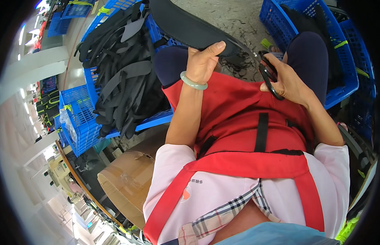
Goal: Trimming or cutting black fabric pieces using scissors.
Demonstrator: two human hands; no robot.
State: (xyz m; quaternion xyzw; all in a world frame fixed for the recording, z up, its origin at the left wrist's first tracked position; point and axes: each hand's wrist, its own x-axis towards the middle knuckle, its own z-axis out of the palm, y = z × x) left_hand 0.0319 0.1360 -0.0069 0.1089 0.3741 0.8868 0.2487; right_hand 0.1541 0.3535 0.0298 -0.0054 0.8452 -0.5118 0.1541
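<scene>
My left hand (204, 61), with a pale green bangle at its wrist, grips the near end of a black padded strap (186, 24). The strap runs up and to the left, over the edge of a blue crate. In my right hand (290, 81) is a pair of black-handled scissors (266, 75), my fingers wrapped round the handles. Their blades point left, at the strap's end beside my left thumb. Whether the blades touch the strap I cannot tell. Both hands are above my lap, over a red apron (235, 106).
To the left, a blue crate (153, 121) is heaped with black straps (124, 81); another blue crate (79, 118) adjoins it. More blue crates (351, 83) with black pieces stand at right. Black scraps litter the floor (243, 16). A cardboard box (130, 179) sits at lower left.
</scene>
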